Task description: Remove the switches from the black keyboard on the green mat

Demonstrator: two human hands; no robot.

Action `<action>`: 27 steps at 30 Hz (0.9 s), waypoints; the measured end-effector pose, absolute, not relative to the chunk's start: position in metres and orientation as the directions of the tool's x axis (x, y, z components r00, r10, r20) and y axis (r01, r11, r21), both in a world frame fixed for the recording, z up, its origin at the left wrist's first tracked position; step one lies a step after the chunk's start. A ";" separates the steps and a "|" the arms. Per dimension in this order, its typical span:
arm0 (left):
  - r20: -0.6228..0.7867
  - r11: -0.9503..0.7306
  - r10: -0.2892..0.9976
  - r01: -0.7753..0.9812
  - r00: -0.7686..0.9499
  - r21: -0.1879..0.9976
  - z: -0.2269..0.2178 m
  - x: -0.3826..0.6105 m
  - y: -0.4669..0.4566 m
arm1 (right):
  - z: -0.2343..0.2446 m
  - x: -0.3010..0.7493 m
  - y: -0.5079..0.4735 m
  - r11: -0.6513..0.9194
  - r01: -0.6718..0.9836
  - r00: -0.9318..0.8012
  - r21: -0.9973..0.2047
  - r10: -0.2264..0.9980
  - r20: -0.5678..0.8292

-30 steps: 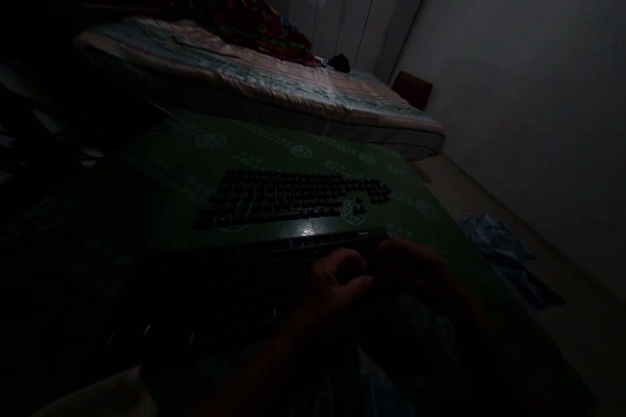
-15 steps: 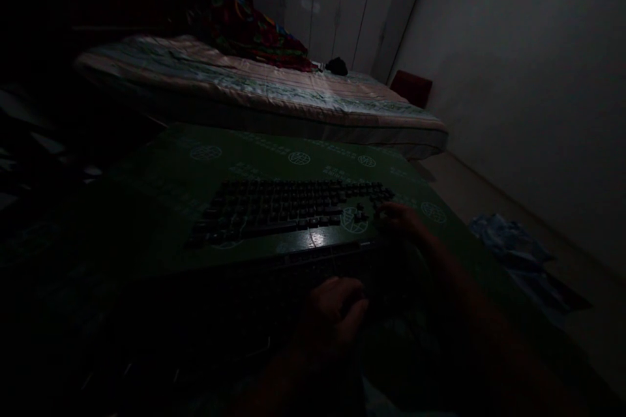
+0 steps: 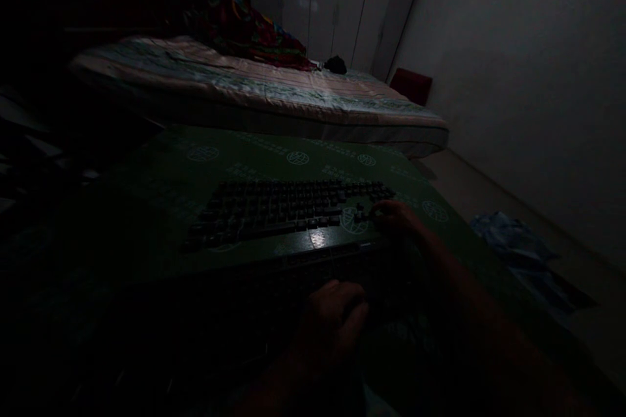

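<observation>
Loose black keycaps [image 3: 274, 205] lie in keyboard order on a green table [image 3: 254, 159] printed with pale globe marks. Nearer me is a dark keyboard base [image 3: 293, 273], mostly lost in shadow. My left hand [image 3: 337, 316] is over this base, fingers curled and thumb brought toward the index finger; anything between them is hidden. My right hand [image 3: 398, 216] is at the right end of the keycaps, its fingertips pinched beside the arrow-key caps [image 3: 360, 212]. It is too dark to make out what the pinch holds.
A bed [image 3: 293, 98] with a patterned sheet stands behind the table, a red printed cloth [image 3: 254, 39] heaped on it. Blue fabric [image 3: 513, 238] lies on the floor at right, near a pale wall [image 3: 528, 65]. Cabinet doors [image 3: 332, 6] are at the back.
My right hand has shifted slightly left, toward the arrow-key caps. My left hand stays almost where it was.
</observation>
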State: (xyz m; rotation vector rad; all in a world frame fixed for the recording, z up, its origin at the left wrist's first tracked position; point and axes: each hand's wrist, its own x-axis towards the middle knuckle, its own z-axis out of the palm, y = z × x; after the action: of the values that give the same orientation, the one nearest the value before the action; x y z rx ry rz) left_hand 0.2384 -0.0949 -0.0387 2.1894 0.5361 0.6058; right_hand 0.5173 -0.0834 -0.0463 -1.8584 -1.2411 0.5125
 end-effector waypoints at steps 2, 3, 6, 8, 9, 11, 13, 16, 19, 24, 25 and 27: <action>0.259 -0.616 0.544 0.170 0.798 0.769 -0.039 0.238 -0.095 | -0.047 0.518 -0.082 -0.176 0.554 0.427 -0.814 0.899 0.096; 0.260 -0.618 0.543 0.170 0.799 0.768 -0.039 0.239 -0.095 | -0.047 0.518 -0.082 -0.177 0.551 0.425 -0.816 0.900 0.092; 0.253 -0.614 0.542 0.173 0.801 0.770 -0.038 0.239 -0.095 | -0.048 0.520 -0.080 -0.183 0.542 0.424 -0.820 0.902 0.078; 0.259 -0.616 0.539 0.166 0.801 0.770 -0.038 0.239 -0.095 | -0.048 0.521 -0.079 -0.186 0.536 0.424 -0.823 0.903 0.072; 0.262 -0.617 0.536 0.161 0.802 0.770 -0.038 0.239 -0.095 | -0.048 0.521 -0.079 -0.187 0.534 0.425 -0.824 0.903 0.071; 0.267 -0.618 0.537 0.157 0.800 0.770 -0.039 0.239 -0.095 | -0.047 0.522 -0.079 -0.188 0.534 0.426 -0.825 0.902 0.070; 0.267 -0.616 0.538 0.156 0.800 0.772 -0.039 0.239 -0.095 | -0.047 0.522 -0.078 -0.191 0.535 0.427 -0.823 0.901 0.069; 0.254 -0.613 0.533 0.161 0.807 0.774 -0.038 0.239 -0.095 | -0.048 0.522 -0.078 -0.194 0.535 0.429 -0.822 0.901 0.067; 0.232 -0.605 0.537 0.178 0.811 0.776 -0.036 0.239 -0.095 | -0.050 0.523 -0.078 -0.199 0.542 0.426 -0.817 0.903 0.063; 0.252 -0.614 0.523 0.154 0.814 0.774 -0.038 0.239 -0.094 | -0.053 0.527 -0.077 -0.234 0.559 0.425 -0.796 0.905 0.032; 0.253 -0.615 0.522 0.154 0.815 0.774 -0.039 0.239 -0.094 | -0.053 0.527 -0.077 -0.241 0.563 0.424 -0.791 0.905 0.026; 0.249 -0.618 0.519 0.157 0.818 0.771 -0.040 0.238 -0.094 | -0.052 0.528 -0.077 -0.252 0.572 0.420 -0.781 0.908 0.014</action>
State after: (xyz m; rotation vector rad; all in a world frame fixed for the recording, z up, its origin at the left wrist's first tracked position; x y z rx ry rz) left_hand 0.2384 -0.0942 -0.0402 2.2073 0.4937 0.5868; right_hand 0.5284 -0.0768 -0.0522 -1.9458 -1.2533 0.5854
